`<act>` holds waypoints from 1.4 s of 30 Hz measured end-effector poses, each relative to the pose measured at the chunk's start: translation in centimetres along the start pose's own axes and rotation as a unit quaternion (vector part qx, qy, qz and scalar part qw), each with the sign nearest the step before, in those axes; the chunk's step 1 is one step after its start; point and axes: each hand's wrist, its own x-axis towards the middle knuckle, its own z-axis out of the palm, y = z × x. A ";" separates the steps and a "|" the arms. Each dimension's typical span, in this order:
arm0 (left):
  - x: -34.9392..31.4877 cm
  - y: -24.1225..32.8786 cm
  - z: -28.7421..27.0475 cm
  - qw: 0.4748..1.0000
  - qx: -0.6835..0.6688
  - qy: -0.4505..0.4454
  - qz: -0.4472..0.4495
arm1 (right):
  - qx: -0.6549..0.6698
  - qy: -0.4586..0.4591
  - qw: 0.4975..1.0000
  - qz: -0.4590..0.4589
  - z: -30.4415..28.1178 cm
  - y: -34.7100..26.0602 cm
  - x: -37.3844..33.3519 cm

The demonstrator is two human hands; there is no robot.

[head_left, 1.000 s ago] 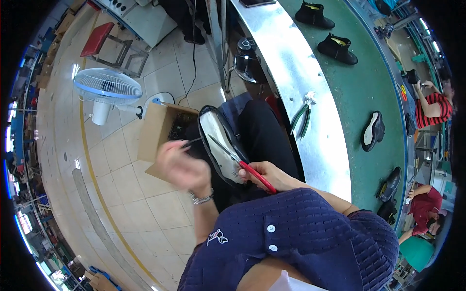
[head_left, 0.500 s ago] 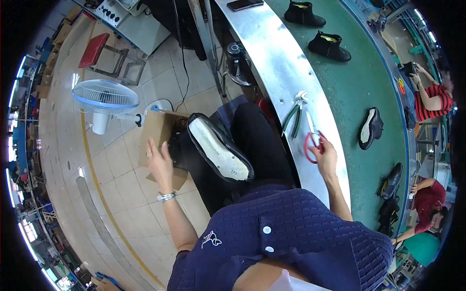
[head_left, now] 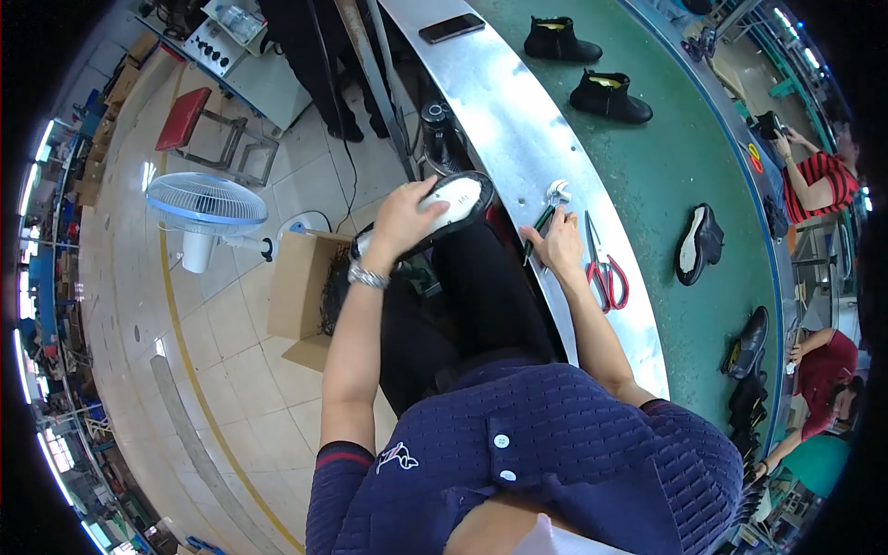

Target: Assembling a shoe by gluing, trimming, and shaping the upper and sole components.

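Note:
My left hand (head_left: 402, 222) grips a black shoe (head_left: 483, 196) above my thighs, its white sole (head_left: 460, 199) turned upward. The fingers lie across the middle of the sole and hide part of it. On the metal bench edge, my right hand (head_left: 561, 245) closes around green-handled pincers (head_left: 539, 222), whose silver jaws (head_left: 558, 192) point away from me. Just right of that hand lie scissors with red handles (head_left: 608, 282), blades pointing away.
An open cardboard box (head_left: 301, 277) stands left of my legs, near a fan (head_left: 205, 208). A phone (head_left: 451, 28) lies farther up the metal ledge (head_left: 499, 92). Black boots (head_left: 610, 97) and other shoes stand on the green belt (head_left: 638, 171). Two people are at the far right.
My left hand has come over from beside the box and taken hold of the shoe, lifting and turning it. My right hand has let go of the scissors and closed on the pincers.

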 end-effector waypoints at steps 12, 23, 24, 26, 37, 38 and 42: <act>2.3 -2.5 0.1 0.990 0.131 0.059 -0.005 | 0.373 -0.279 0.885 0.025 -6.5 -1.2 2.5; 0.0 -3.0 -0.7 0.989 -0.120 -0.029 -0.077 | 0.134 -0.599 0.777 -0.143 -10.6 -16.2 7.4; -1.3 1.2 -1.3 0.995 -0.045 -0.049 -0.081 | 0.103 -0.615 0.770 -0.135 -10.1 -16.0 8.9; -3.3 1.9 -0.1 0.994 0.069 0.016 -0.087 | 0.053 -0.624 0.770 -0.120 -11.4 -18.0 8.2; -5.4 1.8 3.4 0.977 0.106 0.184 -0.002 | 0.097 -0.301 0.877 -0.363 -8.2 -11.5 2.2; -5.6 1.6 3.5 0.976 0.122 0.178 0.007 | 0.096 -0.301 0.877 -0.363 -8.4 -11.6 2.3; -5.8 0.8 3.5 0.957 0.216 0.181 0.073 | -0.116 -0.270 0.848 -0.440 -11.8 -14.0 4.1</act>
